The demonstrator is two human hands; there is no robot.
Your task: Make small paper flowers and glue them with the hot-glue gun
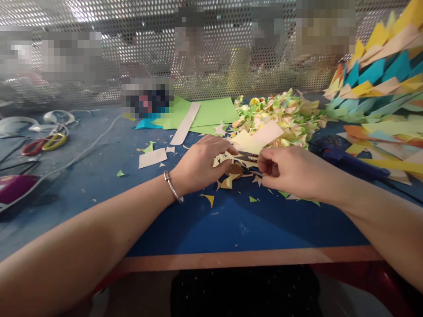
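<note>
My left hand [206, 162], a silver bracelet at its wrist, curls over the scraps with thumb and fingers bent round a cut piece of pale yellow paper [220, 158]. Close by on the right, my right hand [280, 169] is closed, its fingertips pressed together at the end of a thin dark tool [246, 156] that points towards the left hand. The tool's kind is hard to make out, and its rear part is hidden by the right fingers. Under and between the hands lie small paper offcuts [227, 182]. A pale paper strip [267, 134] rests just behind them.
Green paper sheets [211, 112] lie behind, beside a heap of small folded paper pieces [277, 114]. A blue glue gun [353, 163] is at right, below a layered paper craft [383, 72]. Scissors [54, 141] and a white cable [95, 143] lie left. A perforated metal screen [224, 66] stands behind.
</note>
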